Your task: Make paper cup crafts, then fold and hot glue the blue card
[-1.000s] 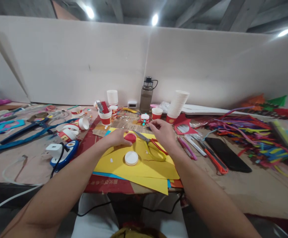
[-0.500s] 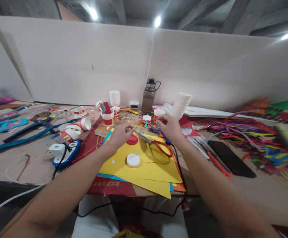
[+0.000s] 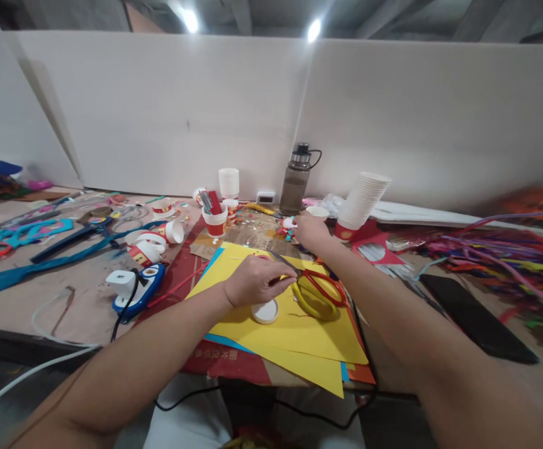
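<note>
My left hand (image 3: 258, 280) hovers over the yellow paper (image 3: 318, 340), thumb and fingers pressed together; anything between them is too small to make out. Just beyond its fingertips lie scissors (image 3: 330, 288) with red and yellow handles. A white round lid (image 3: 265, 312) rests below that hand, and a red round piece behind it is mostly hidden. Farther back, my right hand (image 3: 313, 232) reaches to a small white, red and turquoise craft piece (image 3: 288, 223), its fingertips beside or touching it. The back of the hand hides most of those fingers.
Behind stand a water bottle (image 3: 295, 181), stacked paper cups (image 3: 365, 196) and a cup of sticks (image 3: 214, 219). At left are a blue power strip (image 3: 143, 290) and tipped cups (image 3: 147, 249). A black phone (image 3: 477, 318) and colourful pipe cleaners (image 3: 500, 262) lie right.
My left hand has moved right and nearer, now over the red round piece beside the scissors. My right hand has moved down to the small craft piece. The view has shifted slightly.
</note>
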`<action>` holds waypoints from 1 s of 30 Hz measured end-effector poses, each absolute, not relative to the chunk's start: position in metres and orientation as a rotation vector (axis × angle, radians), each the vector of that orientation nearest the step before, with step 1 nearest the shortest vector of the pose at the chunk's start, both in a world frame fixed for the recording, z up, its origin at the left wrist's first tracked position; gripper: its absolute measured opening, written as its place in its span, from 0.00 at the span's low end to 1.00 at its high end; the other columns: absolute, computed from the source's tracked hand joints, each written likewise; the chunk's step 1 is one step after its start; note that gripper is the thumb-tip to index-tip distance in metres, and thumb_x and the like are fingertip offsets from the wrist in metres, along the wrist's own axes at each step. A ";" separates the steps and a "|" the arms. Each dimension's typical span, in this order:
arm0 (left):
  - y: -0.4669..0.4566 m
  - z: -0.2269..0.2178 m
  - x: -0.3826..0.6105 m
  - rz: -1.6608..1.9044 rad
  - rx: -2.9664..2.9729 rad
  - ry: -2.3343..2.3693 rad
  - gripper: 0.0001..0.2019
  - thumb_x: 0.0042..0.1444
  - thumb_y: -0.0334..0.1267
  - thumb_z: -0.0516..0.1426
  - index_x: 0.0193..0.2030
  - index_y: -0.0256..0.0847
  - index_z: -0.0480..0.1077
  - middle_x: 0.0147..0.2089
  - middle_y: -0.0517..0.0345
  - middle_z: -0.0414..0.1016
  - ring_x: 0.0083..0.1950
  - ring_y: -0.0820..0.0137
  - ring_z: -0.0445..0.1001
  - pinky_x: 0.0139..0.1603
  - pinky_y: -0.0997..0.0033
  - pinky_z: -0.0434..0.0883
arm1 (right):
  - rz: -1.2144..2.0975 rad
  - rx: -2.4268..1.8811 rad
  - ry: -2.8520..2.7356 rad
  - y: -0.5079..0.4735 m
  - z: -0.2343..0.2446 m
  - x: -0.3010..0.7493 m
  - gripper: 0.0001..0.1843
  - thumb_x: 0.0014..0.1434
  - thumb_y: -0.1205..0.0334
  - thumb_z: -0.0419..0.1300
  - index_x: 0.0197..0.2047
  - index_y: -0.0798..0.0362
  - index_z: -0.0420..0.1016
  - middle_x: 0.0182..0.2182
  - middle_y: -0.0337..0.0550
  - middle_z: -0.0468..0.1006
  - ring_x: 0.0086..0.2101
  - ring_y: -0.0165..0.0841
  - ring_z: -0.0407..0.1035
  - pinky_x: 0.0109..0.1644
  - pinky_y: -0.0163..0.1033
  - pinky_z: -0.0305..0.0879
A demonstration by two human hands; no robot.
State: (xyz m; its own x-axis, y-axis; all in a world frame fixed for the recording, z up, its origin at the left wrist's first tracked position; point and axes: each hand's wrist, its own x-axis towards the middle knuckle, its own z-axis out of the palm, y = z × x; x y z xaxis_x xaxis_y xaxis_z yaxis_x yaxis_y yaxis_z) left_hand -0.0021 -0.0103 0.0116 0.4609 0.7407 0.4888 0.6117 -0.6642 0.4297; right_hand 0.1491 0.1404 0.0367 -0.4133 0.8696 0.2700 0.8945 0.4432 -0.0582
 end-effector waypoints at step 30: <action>0.020 0.025 -0.036 1.679 1.582 1.366 0.13 0.56 0.44 0.53 0.28 0.36 0.70 0.17 0.65 0.59 0.18 0.78 0.57 0.20 0.77 0.57 | 0.685 -0.798 -2.680 -0.005 0.028 0.159 0.19 0.53 0.52 0.61 0.47 0.51 0.73 0.43 0.47 0.72 0.43 0.36 0.66 0.45 0.39 0.60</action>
